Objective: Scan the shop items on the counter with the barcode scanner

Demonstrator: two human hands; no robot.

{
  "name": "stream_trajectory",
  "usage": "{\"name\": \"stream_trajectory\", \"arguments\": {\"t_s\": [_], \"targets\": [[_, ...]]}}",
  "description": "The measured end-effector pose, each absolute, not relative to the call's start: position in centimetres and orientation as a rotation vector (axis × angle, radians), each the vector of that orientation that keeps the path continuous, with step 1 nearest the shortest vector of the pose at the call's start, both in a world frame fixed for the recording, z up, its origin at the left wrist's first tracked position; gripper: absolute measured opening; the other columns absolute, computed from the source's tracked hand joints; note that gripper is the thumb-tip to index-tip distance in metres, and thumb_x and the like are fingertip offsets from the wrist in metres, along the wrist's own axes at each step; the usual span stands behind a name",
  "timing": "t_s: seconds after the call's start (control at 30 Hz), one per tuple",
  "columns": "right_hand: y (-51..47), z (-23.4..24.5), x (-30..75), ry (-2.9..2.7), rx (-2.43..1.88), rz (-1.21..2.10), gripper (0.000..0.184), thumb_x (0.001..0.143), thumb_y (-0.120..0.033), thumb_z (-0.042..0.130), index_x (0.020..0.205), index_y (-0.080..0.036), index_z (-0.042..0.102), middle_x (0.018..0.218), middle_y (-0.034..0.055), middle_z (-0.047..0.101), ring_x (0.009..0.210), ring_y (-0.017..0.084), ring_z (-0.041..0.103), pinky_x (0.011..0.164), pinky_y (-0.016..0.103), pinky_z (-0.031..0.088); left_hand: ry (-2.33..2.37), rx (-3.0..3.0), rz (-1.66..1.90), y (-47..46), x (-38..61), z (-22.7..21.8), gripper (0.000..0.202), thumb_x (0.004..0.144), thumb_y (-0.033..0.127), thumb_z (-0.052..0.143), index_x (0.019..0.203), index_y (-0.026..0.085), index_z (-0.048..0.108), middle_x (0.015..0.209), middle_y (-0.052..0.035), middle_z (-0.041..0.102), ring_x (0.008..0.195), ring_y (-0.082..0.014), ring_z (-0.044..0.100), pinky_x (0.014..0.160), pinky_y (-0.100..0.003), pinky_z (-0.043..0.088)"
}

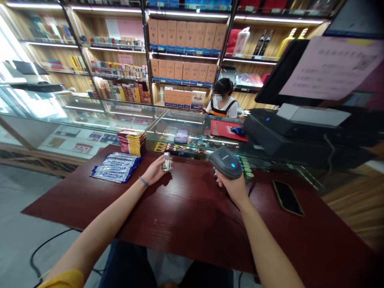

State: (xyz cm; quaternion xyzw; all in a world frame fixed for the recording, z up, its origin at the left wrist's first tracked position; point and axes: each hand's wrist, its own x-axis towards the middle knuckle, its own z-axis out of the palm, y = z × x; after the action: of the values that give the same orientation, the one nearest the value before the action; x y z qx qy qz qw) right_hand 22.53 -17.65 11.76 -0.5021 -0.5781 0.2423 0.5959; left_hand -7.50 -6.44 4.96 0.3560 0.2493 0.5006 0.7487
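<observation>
My left hand (155, 171) is closed around a small clear bottle (167, 162) with a silver cap, held upright just above the dark red wooden table (186, 212). My right hand (233, 187) grips the handle of a grey barcode scanner (225, 161) whose blue light is on. The scanner's head points left, toward the bottle, with a gap between them. A green pack (246, 167) sits just right of the scanner.
Blue packets (116, 167) and a stack of red and yellow packs (132, 142) lie at the table's far left. A black phone (287, 197) lies to the right. Beyond stand a glass counter (126, 116), a till with a monitor (300, 128), stocked shelves, and a seated person (223, 103).
</observation>
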Motion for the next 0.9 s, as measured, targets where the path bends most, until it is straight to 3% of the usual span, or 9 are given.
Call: {"name": "stream_trajectory", "arguments": {"t_s": [0.17, 0.3, 0.43, 0.63, 0.9], "targets": [[-18.6, 14.5, 25.8, -1.162, -1.088, 0.567, 0.036, 0.082, -0.042, 0.074, 0.059, -0.021, 0.056, 0.047, -0.0036, 0.054, 0.040, 0.010, 0.047, 0.044, 0.025, 0.043, 0.589, 0.953, 1.101, -7.6, -3.3, 6.3, 0.052, 0.082, 0.023, 0.079, 0.130, 0.022, 0.059, 0.122, -0.0093, 0.069, 0.105, -0.0202, 0.068, 0.088, -0.033, 0.055], [-18.9, 16.0, 27.8, -0.991, -0.951, 0.502, 0.028, 0.079, -0.035, 0.075, 0.067, -0.021, 0.055, 0.049, -0.0067, 0.053, 0.037, 0.009, 0.046, 0.038, 0.023, 0.038, 0.638, 1.118, 1.128, -8.9, 1.9, 6.4, 0.058, 0.076, 0.024, 0.083, 0.129, 0.022, 0.059, 0.118, -0.0079, 0.071, 0.106, -0.0204, 0.066, 0.093, -0.032, 0.052], [-18.9, 16.6, 29.4, -0.888, -0.925, 0.424, 0.024, 0.075, -0.030, 0.075, 0.070, -0.022, 0.053, 0.047, -0.0084, 0.052, 0.035, 0.008, 0.044, 0.038, 0.022, 0.038, 0.607, 1.309, 1.103, -10.5, 7.2, 5.4, 0.054, 0.071, 0.023, 0.085, 0.120, 0.022, 0.061, 0.113, -0.0079, 0.070, 0.104, -0.0219, 0.065, 0.095, -0.037, 0.050], [-18.5, 16.3, 31.4, -0.802, -0.942, 0.444, 0.024, 0.071, -0.033, 0.075, 0.077, -0.023, 0.054, 0.046, -0.0094, 0.052, 0.033, 0.009, 0.044, 0.034, 0.021, 0.036, 0.692, 1.525, 1.102, -13.2, 12.6, 3.6, 0.046, 0.071, 0.019, 0.082, 0.113, 0.023, 0.063, 0.118, -0.0090, 0.057, 0.106, -0.0237, 0.059, 0.085, -0.035, 0.055], [-18.4, 15.8, 32.1, -0.846, -0.942, 0.411, 0.026, 0.076, -0.032, 0.074, 0.068, -0.022, 0.051, 0.046, -0.0083, 0.051, 0.034, 0.009, 0.044, 0.035, 0.022, 0.036, 0.743, 1.677, 1.093, -13.8, 14.7, 1.7, 0.045, 0.073, 0.015, 0.078, 0.115, 0.022, 0.062, 0.110, -0.0070, 0.054, 0.102, -0.0215, 0.055, 0.079, -0.031, 0.054]]}}
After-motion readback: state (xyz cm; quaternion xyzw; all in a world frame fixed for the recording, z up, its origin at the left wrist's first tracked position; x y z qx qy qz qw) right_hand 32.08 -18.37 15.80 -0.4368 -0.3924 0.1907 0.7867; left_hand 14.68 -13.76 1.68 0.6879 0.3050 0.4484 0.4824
